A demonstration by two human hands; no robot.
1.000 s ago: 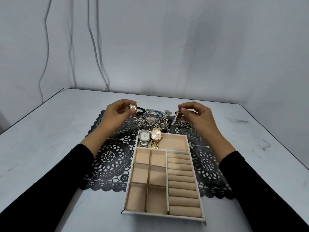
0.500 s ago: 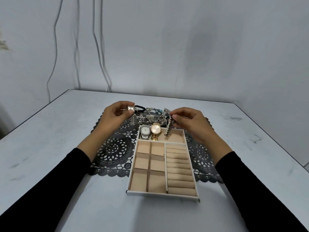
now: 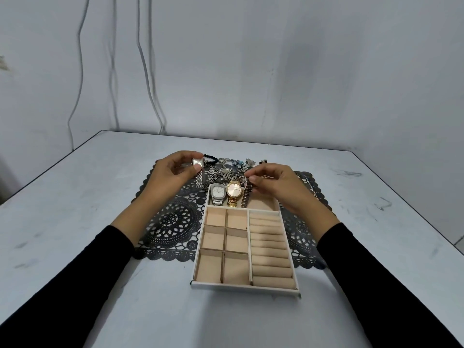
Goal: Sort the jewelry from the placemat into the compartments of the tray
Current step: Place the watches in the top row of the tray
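A beige tray [image 3: 247,286] with several compartments lies on a black lace placemat [image 3: 173,227]. Its long far compartment holds a silver watch [image 3: 217,193] and a gold watch [image 3: 234,190]. My right hand [image 3: 276,187] pinches a dark metal bracelet watch [image 3: 246,197] whose band hangs down into that compartment beside the gold watch. My left hand [image 3: 170,175] holds a silver watch [image 3: 198,163] above the placemat, its mesh band dangling. A heap of jewelry [image 3: 231,167] lies on the placemat behind the tray.
The grey table [image 3: 75,197] ends at a wall behind, with edges at left and right. Cables [image 3: 148,71] hang on the wall. The small square compartments and ring rolls [image 3: 270,247] of the tray hold nothing.
My right hand has moved left and down with the bracelet watch, bringing its band into the tray's far compartment. My left hand stays put with the silver watch. The camera view has risen.
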